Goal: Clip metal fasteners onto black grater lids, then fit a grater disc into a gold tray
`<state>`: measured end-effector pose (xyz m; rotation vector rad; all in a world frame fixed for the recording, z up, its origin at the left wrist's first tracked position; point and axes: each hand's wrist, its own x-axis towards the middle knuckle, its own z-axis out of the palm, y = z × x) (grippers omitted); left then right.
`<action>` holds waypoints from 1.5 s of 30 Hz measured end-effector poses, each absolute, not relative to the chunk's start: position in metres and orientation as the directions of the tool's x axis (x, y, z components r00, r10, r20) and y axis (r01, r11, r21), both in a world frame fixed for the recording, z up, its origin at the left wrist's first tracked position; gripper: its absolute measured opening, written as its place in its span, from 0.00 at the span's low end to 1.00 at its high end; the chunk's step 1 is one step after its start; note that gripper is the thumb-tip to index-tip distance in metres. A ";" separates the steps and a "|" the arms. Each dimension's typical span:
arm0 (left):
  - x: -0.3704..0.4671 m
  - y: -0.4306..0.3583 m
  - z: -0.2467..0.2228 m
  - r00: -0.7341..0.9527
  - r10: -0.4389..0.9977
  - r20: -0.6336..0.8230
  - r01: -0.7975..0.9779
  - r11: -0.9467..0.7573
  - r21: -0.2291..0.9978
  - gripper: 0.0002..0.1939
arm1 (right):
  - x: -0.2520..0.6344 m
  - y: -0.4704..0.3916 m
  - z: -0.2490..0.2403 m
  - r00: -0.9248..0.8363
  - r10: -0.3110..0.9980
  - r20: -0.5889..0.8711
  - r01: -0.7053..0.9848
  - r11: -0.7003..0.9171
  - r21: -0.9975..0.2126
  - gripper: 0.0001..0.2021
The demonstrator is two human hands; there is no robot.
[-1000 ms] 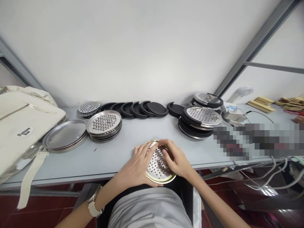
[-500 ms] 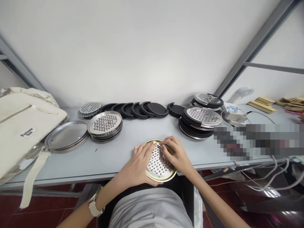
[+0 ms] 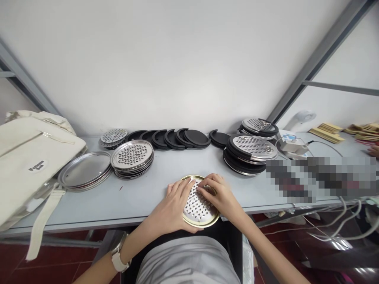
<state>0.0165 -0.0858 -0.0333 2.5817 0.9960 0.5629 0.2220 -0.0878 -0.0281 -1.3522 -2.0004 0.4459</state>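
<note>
A round metal grater plate [image 3: 199,211] with a gold-coloured rim sits at the table's front edge, just above my lap. My left hand [image 3: 174,205] grips its left side, fingers over the top and thumb along the near rim. Over the plate's upper right, my right hand [image 3: 219,195] has thumb and fingertips pinched together against the perforated face. Whatever those fingertips may hold is too small to make out. To the left lie a stack of silver grater plates [image 3: 132,154] and a stack of plain metal discs [image 3: 85,169].
Black plastic rims [image 3: 197,138] overlap in a row by the wall. Black-edged graters [image 3: 253,148] are piled at the right, near a white charger [image 3: 293,146] with cables. A cream bag [image 3: 38,157] covers the left end. Another person's hand [image 3: 373,151] shows at the far right.
My right hand has shifted slightly over the plate, its fingers more bent and pinched. My left hand keeps its hold. The view has tilted a little.
</note>
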 end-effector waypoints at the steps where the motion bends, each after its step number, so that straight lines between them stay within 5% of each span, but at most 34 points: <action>1: 0.016 -0.086 -0.034 0.681 0.691 0.244 0.566 -0.708 0.423 0.60 | 0.221 -0.088 -0.028 -0.246 0.911 0.330 0.686 0.404 -0.605 0.03; 28: 0.019 -0.087 -0.028 0.693 0.677 0.249 0.555 -0.721 0.415 0.56 | 0.200 -0.081 -0.011 -0.106 0.984 0.141 0.776 0.171 -0.607 0.06; 45: 0.021 -0.088 -0.027 0.691 0.673 0.263 0.522 -0.717 0.462 0.53 | 0.202 -0.080 -0.018 -0.126 0.967 0.223 0.808 0.230 -0.542 0.06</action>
